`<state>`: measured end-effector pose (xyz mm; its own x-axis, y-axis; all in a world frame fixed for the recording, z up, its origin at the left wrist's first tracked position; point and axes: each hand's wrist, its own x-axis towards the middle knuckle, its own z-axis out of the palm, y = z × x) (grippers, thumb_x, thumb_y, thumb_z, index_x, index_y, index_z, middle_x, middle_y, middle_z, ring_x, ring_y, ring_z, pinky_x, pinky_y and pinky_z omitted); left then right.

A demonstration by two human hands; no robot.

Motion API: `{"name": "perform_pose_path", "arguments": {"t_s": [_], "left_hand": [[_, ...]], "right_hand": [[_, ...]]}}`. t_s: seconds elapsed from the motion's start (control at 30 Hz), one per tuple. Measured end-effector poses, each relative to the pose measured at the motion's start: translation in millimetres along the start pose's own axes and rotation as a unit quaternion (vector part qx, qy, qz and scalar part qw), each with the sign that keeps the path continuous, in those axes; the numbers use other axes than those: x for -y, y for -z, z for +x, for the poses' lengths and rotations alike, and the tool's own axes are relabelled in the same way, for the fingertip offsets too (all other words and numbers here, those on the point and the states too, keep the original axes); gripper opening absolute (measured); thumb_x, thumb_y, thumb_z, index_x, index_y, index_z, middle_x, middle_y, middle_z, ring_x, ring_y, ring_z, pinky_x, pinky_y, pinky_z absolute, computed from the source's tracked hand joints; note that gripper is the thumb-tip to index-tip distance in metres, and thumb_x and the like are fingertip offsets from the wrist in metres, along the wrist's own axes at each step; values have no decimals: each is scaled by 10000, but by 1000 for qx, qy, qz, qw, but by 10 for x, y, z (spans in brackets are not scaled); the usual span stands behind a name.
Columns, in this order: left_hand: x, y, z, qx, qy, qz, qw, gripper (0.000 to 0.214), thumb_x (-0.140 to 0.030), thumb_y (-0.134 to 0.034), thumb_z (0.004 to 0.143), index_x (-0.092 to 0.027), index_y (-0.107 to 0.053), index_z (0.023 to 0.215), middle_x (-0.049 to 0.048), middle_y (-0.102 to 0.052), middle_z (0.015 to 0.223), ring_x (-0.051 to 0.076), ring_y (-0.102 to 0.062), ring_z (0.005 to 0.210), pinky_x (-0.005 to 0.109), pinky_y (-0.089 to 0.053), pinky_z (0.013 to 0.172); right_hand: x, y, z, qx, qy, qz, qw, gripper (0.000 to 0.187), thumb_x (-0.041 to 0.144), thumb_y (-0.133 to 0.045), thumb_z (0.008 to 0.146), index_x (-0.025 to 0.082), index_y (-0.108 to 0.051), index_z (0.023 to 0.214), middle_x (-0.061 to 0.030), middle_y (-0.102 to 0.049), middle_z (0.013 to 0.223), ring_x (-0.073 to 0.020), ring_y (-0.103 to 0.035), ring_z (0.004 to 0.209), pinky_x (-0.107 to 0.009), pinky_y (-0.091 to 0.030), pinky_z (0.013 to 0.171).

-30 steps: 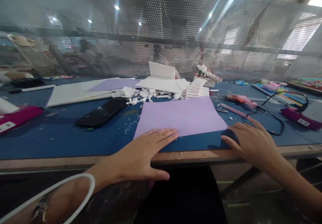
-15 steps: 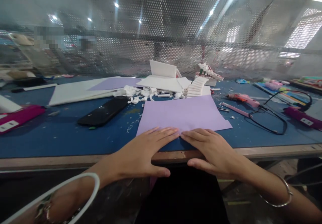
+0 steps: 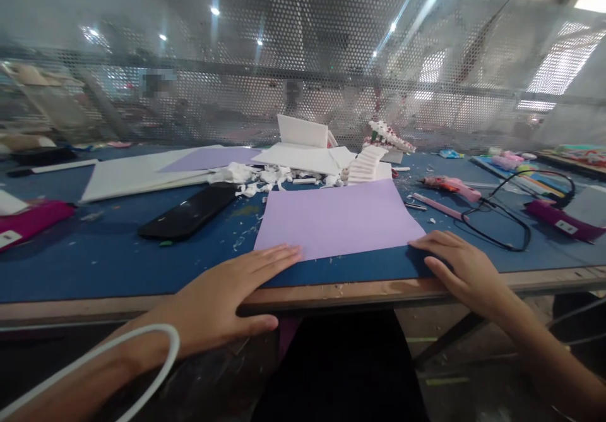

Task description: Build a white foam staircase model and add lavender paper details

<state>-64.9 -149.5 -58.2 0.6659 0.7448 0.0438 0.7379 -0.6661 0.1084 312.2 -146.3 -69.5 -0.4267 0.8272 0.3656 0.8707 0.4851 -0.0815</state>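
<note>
A sheet of purple paper (image 3: pixel 338 220) lies on the blue tabletop (image 3: pixel 208 270), close to the front edge. My left hand (image 3: pixel 227 289) rests its outstretched fingers on the sheet's near left corner, thumb spread away below the table edge. At the near right corner, the fingertips of my right hand (image 3: pixel 457 267) touch the paper's edge, with the thumb apart from the fingers. Neither hand grasps anything. A white cord (image 3: pixel 161 330) loops across my left forearm.
Behind the sheet are torn white scraps (image 3: pixel 265 174), white boards (image 3: pixel 303 155) and small white steps (image 3: pixel 367 166). A black phone (image 3: pixel 192 212) lies left. To the right are a pink glue gun (image 3: pixel 452 188) with a black cable (image 3: pixel 516 245) and a pink pen (image 3: pixel 438 206).
My hands have moved apart from the middle of the sheet's near edge, the left one leftward and the right one to the right corner. The near edge now lies flatter and straight.
</note>
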Motion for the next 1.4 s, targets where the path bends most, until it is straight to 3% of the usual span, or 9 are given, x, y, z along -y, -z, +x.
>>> {"name": "perform_pose_path", "arguments": {"t_s": [0.13, 0.3, 0.37, 0.47, 0.63, 0.8, 0.97, 1.13, 1.4], "left_hand": [[199, -76, -335, -81, 39, 19, 996, 737, -617, -488, 779, -350, -206, 1405, 11, -358, 1427, 301, -393, 1264, 469, -316, 1033], [308, 30, -479, -101, 65, 58, 991, 577, -566, -509, 795, -342, -399, 1316, -4, -486, 1336, 260, -490, 1187, 485, -286, 1038], [252, 136, -364, -122, 58, 69, 988, 456, -579, -498, 802, -313, -556, 1168, -20, -606, 1203, 240, -550, 1101, 502, -259, 1041], [100, 269, -45, -134, 28, 87, 987, 401, -548, -447, 846, -216, -661, 914, 31, -672, 996, 219, -597, 932, 413, -409, 897], [-94, 259, 536, -67, -60, 68, 994, 458, -500, -445, 860, -216, -524, 1210, 80, -557, 1182, 212, -557, 1008, 330, -442, 866], [-235, 233, 891, -65, -109, 99, 987, 442, -488, -441, 867, -183, -535, 1174, 84, -585, 1105, 217, -571, 977, 321, -454, 835], [-478, 370, 1167, -133, -137, 201, 961, 172, -231, -472, 869, -123, -594, 923, 67, -649, 839, 201, -618, 779, 309, -469, 669], [-508, 565, 1328, -244, -159, 308, 906, 273, -200, -347, 906, -101, -581, 804, 79, -623, 686, 174, -593, 634, 282, -422, 549], [-390, 887, 1249, -291, -237, 397, 837, 339, -177, -302, 919, -131, -585, 736, 14, -550, 560, 108, -481, 505, 234, -303, 469]], "right_hand": [[-72, 31, -73, -6, -34, -46, 998, 402, 400, -324, 907, 207, -592, 1135, -70, -609, 1121, -222, -571, 1022, -378, -479, 836], [-49, 101, 28, 20, -32, -108, 993, 418, 444, -318, 903, 209, -651, 996, -70, -644, 1019, -244, -608, 942, -416, -493, 785], [-18, 110, 151, 27, 2, -104, 994, 388, 428, -347, 898, 206, -657, 964, -72, -645, 1006, -251, -599, 957, -428, -481, 810], [49, 92, 399, 50, 95, -29, 994, 339, 382, -440, 873, 210, -592, 1122, -71, -601, 1134, -219, -555, 1051, -386, -443, 898], [101, 43, 745, 106, 168, 33, 979, 336, 384, -452, 878, 257, -584, 1159, -55, -611, 1065, -176, -568, 984, -312, -442, 847], [170, 38, 795, 57, 233, -91, 967, 308, 251, -352, 925, 200, -638, 1026, -50, -650, 877, -141, -588, 799, -257, -402, 738], [320, 129, 910, -56, 227, -171, 957, 344, 314, -338, 937, 158, -613, 802, -40, -628, 728, -138, -552, 677, -257, -348, 668], [344, 268, 1051, -122, 182, -150, 964, 421, 376, -258, 952, 172, -570, 756, -27, -614, 684, -125, -525, 624, -240, -312, 599], [349, 529, 1082, -144, 154, -166, 963, 460, 409, -233, 945, 171, -585, 766, -29, -561, 622, -126, -473, 570, -249, -262, 543]]}}
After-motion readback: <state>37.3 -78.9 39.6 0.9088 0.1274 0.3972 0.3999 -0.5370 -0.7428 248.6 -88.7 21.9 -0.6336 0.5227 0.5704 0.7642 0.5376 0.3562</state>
